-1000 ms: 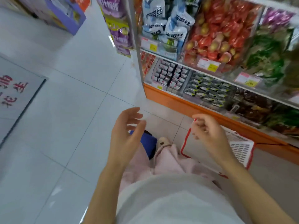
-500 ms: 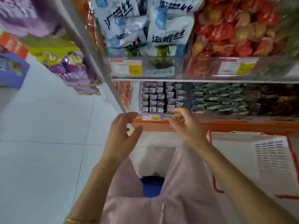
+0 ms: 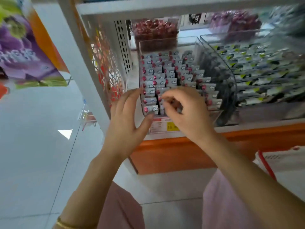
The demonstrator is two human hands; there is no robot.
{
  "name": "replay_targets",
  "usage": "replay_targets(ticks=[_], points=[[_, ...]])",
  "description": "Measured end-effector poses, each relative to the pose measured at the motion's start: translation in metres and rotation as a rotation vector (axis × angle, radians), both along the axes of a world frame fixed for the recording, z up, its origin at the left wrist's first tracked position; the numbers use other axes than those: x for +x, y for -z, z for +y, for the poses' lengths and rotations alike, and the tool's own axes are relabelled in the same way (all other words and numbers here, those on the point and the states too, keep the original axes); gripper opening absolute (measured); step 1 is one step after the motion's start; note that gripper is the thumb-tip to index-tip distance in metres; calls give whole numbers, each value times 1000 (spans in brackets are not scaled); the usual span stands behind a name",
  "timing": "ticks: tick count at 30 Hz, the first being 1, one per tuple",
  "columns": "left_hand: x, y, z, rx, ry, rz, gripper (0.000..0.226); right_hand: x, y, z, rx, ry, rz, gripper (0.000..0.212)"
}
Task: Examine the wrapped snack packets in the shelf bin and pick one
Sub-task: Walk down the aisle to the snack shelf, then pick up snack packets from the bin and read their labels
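Observation:
Several small grey snack packets [image 3: 158, 76] with red ends stand in rows inside a clear plastic bin [image 3: 165, 39] on the lowest shelf. My left hand [image 3: 127, 116] is at the bin's front left corner, fingers straight and spread, with the thumb against the bin's front. My right hand [image 3: 188, 113] reaches over the front rim. Its curled fingertips are in among the front rows of packets. Blur hides whether they pinch one.
A price label [image 3: 165, 125] sits under the bin. To its right is a clear bin of grey-green packets [image 3: 264, 71]; behind it, a bin of red sweets [image 3: 155, 30]. The white shelf post [image 3: 85, 63] and purple bags [image 3: 21, 55] are left. A red-rimmed basket [image 3: 280, 161] stands on the floor at right.
The view has dropped close to the lowest shelf. Both hands have moved forward from mid-air to the bin of grey packets, the right one going in over its front rim.

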State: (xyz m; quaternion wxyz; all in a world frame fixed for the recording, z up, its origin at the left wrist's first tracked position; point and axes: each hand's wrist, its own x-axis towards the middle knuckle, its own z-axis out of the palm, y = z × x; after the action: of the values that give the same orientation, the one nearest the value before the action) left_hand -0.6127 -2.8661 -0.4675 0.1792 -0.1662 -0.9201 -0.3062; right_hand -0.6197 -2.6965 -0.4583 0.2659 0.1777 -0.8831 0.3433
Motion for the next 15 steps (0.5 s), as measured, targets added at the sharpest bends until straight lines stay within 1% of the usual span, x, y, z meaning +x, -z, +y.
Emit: replay_targets(ticks=[4,7,12,15], points=[[4,-7,-4,-136,-23,2,64,1,-6,1,89,-6,13,14],[3,-19,-5,-191,-31,-6,65,-6,-12,1,230,30,20,19],[1,-27,-8,-215,-43,-42,60,-20,-20,-8,436,-20,-104,25],[-2,-28,-8,-212,-49,-32,55,-28,-23,-15,450,-46,-159,28]])
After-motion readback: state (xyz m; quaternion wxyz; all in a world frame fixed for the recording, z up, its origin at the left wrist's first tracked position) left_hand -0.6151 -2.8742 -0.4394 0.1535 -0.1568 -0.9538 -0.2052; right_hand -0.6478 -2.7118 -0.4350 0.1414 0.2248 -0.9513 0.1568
